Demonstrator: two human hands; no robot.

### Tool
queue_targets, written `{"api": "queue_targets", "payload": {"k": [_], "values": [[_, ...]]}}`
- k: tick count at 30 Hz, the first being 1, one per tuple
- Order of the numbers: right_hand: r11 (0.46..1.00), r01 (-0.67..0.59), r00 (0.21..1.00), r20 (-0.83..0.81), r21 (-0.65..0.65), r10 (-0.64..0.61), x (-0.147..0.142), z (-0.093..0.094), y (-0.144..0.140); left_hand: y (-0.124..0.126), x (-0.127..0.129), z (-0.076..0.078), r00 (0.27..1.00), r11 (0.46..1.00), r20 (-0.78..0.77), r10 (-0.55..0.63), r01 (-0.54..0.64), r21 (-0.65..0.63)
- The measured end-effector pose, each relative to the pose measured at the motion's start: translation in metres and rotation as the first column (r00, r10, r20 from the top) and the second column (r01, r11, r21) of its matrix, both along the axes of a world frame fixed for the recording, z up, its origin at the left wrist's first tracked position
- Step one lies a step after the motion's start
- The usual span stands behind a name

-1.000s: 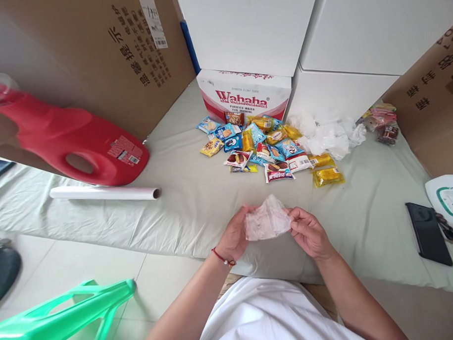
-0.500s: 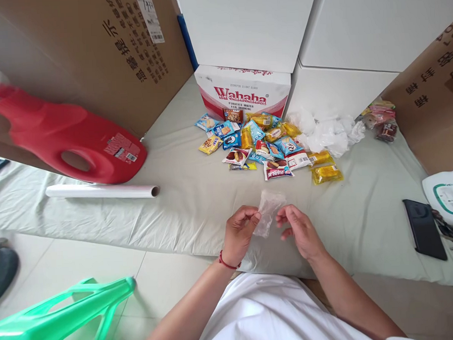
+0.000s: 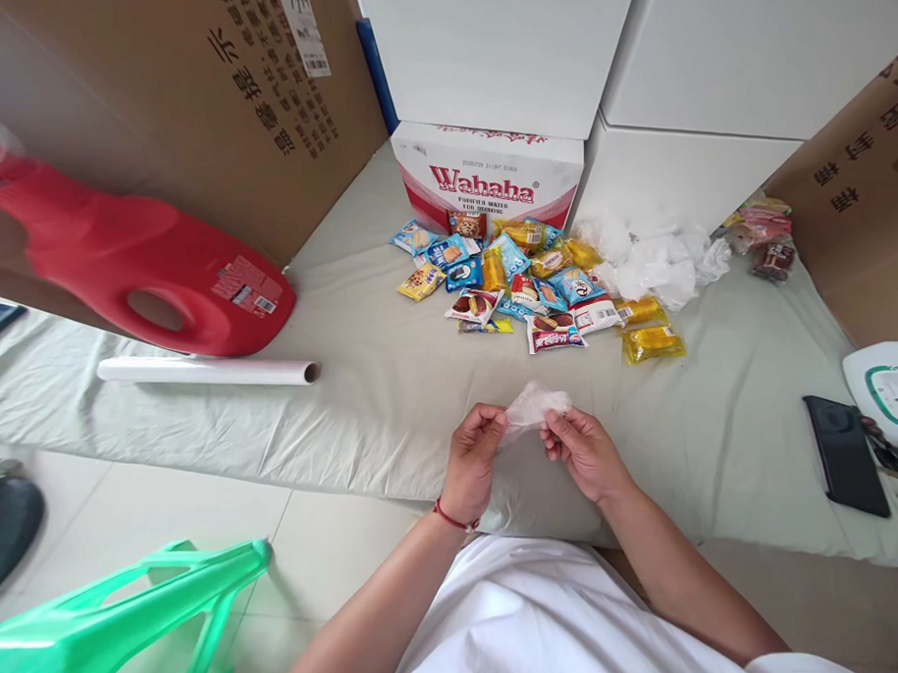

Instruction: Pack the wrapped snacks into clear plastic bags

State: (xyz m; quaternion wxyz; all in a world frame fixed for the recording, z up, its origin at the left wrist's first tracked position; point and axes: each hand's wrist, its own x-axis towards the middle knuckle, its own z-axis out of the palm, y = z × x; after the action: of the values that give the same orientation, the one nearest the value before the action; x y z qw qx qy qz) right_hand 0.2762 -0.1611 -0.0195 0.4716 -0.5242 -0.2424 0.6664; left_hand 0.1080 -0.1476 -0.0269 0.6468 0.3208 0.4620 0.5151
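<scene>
A thin, clear plastic bag (image 3: 534, 406) is stretched between my two hands, above the front of the cloth-covered surface. My left hand (image 3: 477, 463) pinches its left end between thumb and forefinger. At the other end, my right hand (image 3: 582, 454) has thumb and fingers closed on the plastic. Beyond the hands lies a loose pile of small wrapped snacks (image 3: 525, 285) in blue, yellow, white and red packets. Crumpled clear plastic bags (image 3: 659, 256) are heaped just right of that pile.
Behind the snacks stands a Wahaba water carton (image 3: 488, 178) against white cabinets (image 3: 498, 50). To the left lie a red detergent bottle (image 3: 159, 273) and a white tube (image 3: 207, 371). A black phone (image 3: 845, 455) rests at right. A green plastic stool (image 3: 127, 623) is on the floor.
My right hand has moved in and closed on the plastic bag's right end. The bag, hanging from my left hand before, is now drawn sideways between both hands.
</scene>
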Motion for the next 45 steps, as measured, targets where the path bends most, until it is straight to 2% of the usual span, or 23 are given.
{"api": "queue_targets", "payload": {"k": [3,8,12,14,18,20,22,24,25,28,31,34,37,40,43,45], "values": [[0.999,-0.037,0.999,-0.024,-0.016,0.037,0.004,0.002,-0.001,0.002,0.000,0.003,1.000,0.999,0.024,0.014,-0.013,-0.037],[0.996,-0.090,0.995,-0.047,-0.024,0.089,0.015,0.004,0.000,0.010,-0.004,0.006,0.993,0.992,0.057,0.105,-0.100,-0.082],[0.989,-0.148,0.985,-0.090,0.004,0.148,0.028,0.005,-0.001,0.015,-0.012,0.007,0.986,0.982,0.023,0.165,-0.162,-0.096],[0.985,-0.173,0.980,-0.096,0.010,0.173,0.034,0.004,-0.002,0.017,-0.015,0.006,0.988,0.985,-0.024,0.153,-0.154,-0.083],[0.979,-0.205,0.976,-0.079,0.002,0.204,0.037,-0.001,-0.004,0.022,-0.022,-0.001,0.989,0.994,-0.136,0.058,-0.070,-0.085],[0.983,-0.180,0.983,-0.037,0.027,0.180,0.036,-0.003,-0.004,0.024,-0.026,-0.005,0.951,0.993,-0.290,0.102,-0.114,-0.023],[0.987,-0.146,0.989,0.021,0.067,0.145,0.034,-0.003,-0.003,0.023,-0.030,-0.004,0.846,0.973,-0.482,0.229,-0.192,0.126],[0.986,-0.132,0.990,0.067,0.099,0.126,0.031,-0.002,-0.003,0.018,-0.029,0.002,0.747,0.951,-0.598,0.289,-0.149,0.272],[0.984,-0.134,0.989,0.080,0.116,0.125,0.030,-0.001,-0.003,0.014,-0.026,0.007,0.735,0.948,-0.625,0.263,-0.076,0.310],[0.967,-0.169,0.983,0.108,0.190,0.151,0.025,0.003,-0.002,0.003,-0.009,0.022,0.764,0.940,-0.643,0.056,0.177,0.291],[0.943,-0.198,0.977,0.133,0.266,0.168,0.023,0.007,-0.001,-0.001,0.011,0.028,0.766,0.936,-0.638,-0.078,0.276,0.217],[0.933,-0.176,0.978,0.163,0.314,0.130,0.025,0.010,0.000,0.005,0.019,0.024,0.863,0.966,-0.481,-0.157,0.236,0.107],[0.944,-0.137,0.979,0.189,0.301,0.082,0.031,0.012,-0.001,0.010,0.015,0.019,0.961,0.996,-0.264,-0.081,0.086,0.006],[0.957,-0.138,0.975,0.203,0.255,0.087,0.032,0.012,-0.006,0.008,0.011,0.019,0.964,1.000,-0.266,0.009,-0.005,0.016],[0.955,-0.172,0.970,0.210,0.243,0.122,0.023,0.011,-0.009,0.003,0.015,0.024,0.943,0.996,-0.332,0.032,-0.001,0.093],[0.948,-0.194,0.963,0.232,0.252,0.135,0.014,0.011,-0.008,0.000,0.019,0.026,0.947,0.994,-0.320,0.015,0.019,0.104]]}}
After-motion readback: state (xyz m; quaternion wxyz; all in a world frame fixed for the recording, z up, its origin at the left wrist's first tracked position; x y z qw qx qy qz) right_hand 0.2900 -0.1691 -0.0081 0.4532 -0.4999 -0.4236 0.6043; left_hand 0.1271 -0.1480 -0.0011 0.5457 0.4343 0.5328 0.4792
